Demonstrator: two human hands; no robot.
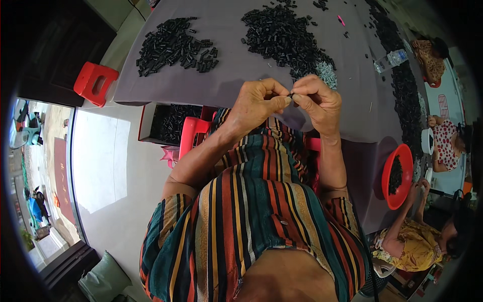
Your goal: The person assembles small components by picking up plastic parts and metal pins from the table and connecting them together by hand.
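Note:
My left hand (255, 104) and my right hand (319, 103) meet fingertip to fingertip over the near edge of the table. Pinched between them is a small black piece (291, 95), mostly covered by the fingers. Just beyond the hands lies a large heap of short black cylindrical pieces (282, 35). At its near right corner sits a small pile of pale grey-blue bits (327, 75). A second heap of black pieces (173, 46) is spread farther left on the same table.
A grey cloth covers the table (357, 110). Below its edge stands a box of black pieces (173, 121). A red stool (95, 83) is at left. On the right are a red bowl (404, 171), a clear plastic bottle (390, 61), more black pieces (405, 95) and several other people.

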